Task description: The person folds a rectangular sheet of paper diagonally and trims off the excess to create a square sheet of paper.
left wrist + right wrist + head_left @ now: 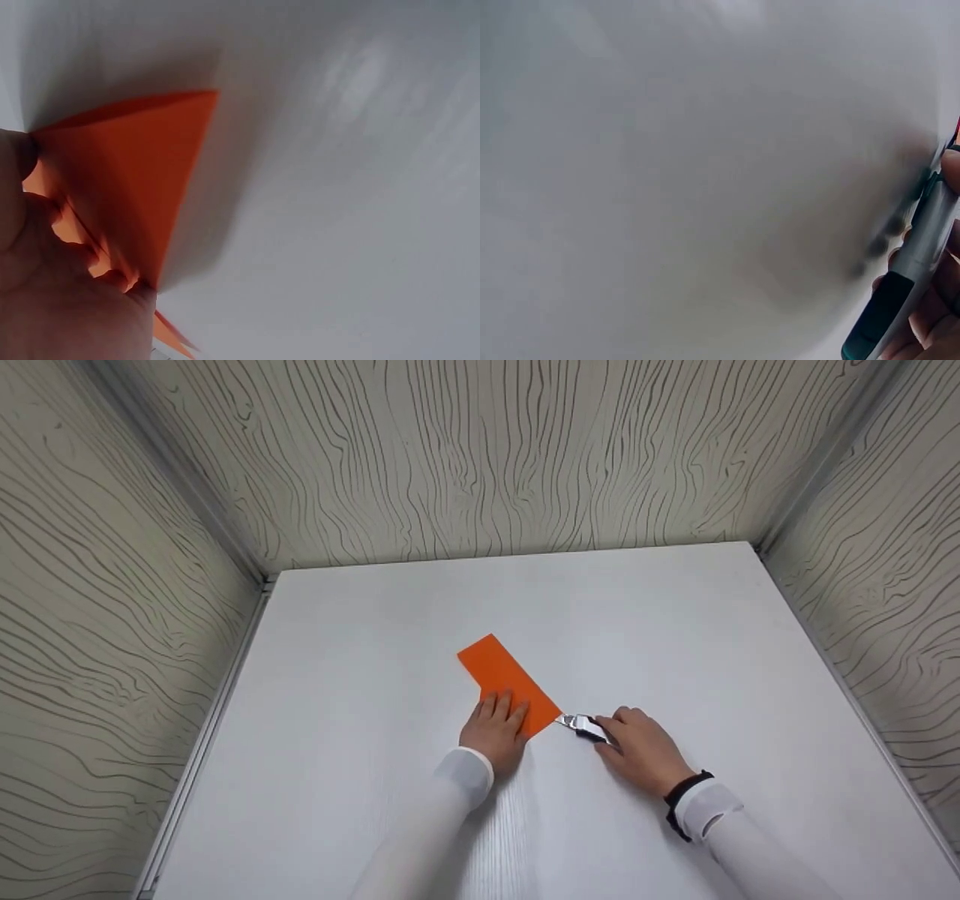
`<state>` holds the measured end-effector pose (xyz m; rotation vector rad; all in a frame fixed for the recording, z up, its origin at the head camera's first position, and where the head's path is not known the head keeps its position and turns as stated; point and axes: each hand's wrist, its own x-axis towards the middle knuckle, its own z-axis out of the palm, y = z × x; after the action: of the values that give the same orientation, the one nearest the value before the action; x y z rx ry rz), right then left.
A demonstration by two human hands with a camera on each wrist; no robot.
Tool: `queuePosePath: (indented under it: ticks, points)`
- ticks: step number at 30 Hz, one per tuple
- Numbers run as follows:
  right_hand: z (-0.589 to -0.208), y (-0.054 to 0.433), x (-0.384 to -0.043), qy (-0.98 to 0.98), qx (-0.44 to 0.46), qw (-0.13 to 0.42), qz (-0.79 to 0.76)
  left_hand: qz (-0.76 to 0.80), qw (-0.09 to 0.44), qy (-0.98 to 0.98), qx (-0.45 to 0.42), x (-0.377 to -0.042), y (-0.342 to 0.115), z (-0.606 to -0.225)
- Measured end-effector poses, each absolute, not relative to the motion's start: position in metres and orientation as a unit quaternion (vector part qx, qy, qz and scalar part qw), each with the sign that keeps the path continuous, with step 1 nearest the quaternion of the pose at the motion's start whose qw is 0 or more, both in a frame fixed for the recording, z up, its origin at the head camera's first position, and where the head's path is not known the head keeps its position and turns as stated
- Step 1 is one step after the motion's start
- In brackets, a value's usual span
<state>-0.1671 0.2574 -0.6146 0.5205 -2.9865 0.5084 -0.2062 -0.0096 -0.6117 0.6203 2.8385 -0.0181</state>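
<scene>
A folded piece of orange paper lies slanted on the white table. My left hand presses on its lower part with extended fingers. Close up in the left wrist view, a triangular part of the orange paper stands slightly raised at its upper edge, beside the fingertips of the left hand. My right hand grips a utility knife with a silver and dark handle. The knife's metal front end points left and meets the paper's right corner. In the right wrist view the knife lies along the fingers.
The white table carries the paper and both hands. Wood-grain patterned panels stand at its back and on both sides, with grey metal strips where they meet. A dark band circles the right wrist.
</scene>
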Motion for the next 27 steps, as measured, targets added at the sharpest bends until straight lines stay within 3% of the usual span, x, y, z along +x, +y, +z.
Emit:
queuePosePath:
  ticks: [27]
  points:
    - [-0.6171,0.2641,-0.17,-0.969,0.174,0.037,0.174,-0.006,0.116,0.966,0.23,-0.2059,-0.0143,-0.6131]
